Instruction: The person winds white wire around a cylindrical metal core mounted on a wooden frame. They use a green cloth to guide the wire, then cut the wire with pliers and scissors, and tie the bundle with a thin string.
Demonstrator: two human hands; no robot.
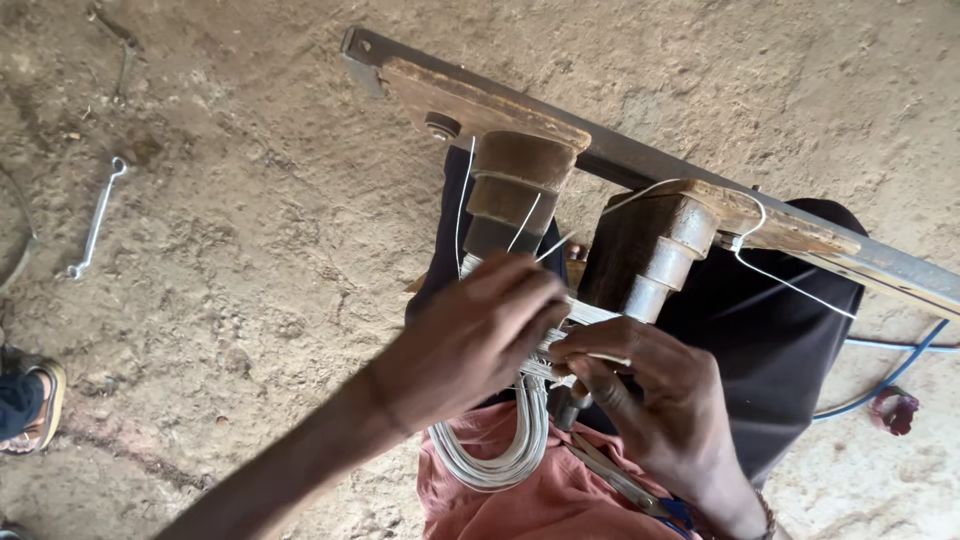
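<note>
The left hand [480,335] hides where the wire coil [500,450] meets the wooden former [515,195]; the scissors [625,485] and sandalled foot [30,405] run off the edges.

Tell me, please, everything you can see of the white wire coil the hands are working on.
The coil is a bundle of many thin, pale whitish strands that look like wire, lying side by side. Its upper part stretches across between two stepped wooden blocks, while a loose loop hangs down over the reddish cloth on the person's lap. The left hand covers it from above, and the right hand pinches the strands from the side. A few single strands trail upward over the blocks.
</note>
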